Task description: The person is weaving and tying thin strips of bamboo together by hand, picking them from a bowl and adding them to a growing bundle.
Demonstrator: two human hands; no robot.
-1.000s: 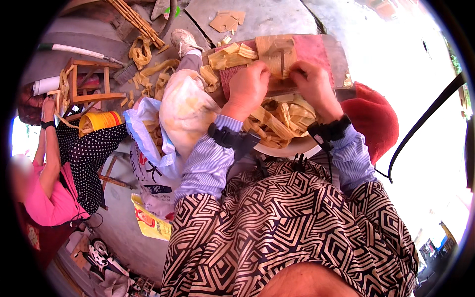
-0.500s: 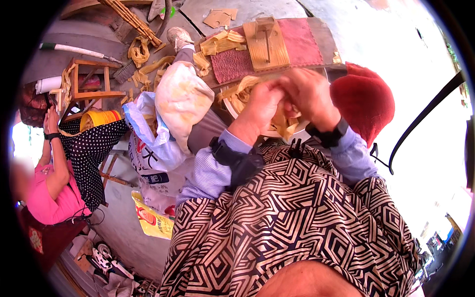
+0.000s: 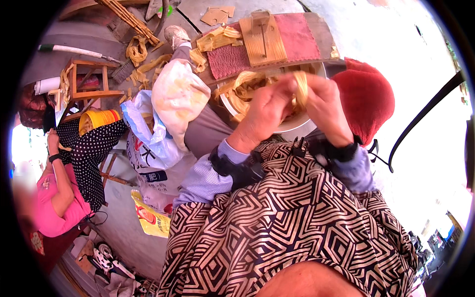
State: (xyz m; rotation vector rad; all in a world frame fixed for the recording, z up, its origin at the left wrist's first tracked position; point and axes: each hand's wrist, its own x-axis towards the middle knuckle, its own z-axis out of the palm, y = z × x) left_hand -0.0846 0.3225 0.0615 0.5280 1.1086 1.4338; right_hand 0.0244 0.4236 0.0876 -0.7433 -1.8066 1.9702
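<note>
A flat, pale-yellow looped strip is pinched in the right hand, just beside the left hand, whose grip is unclear.

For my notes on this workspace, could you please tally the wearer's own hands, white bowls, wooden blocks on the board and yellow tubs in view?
Own hands: 2, left hand and right hand
White bowl: 1
Wooden block: 1
Yellow tub: 1
Total: 5
</note>
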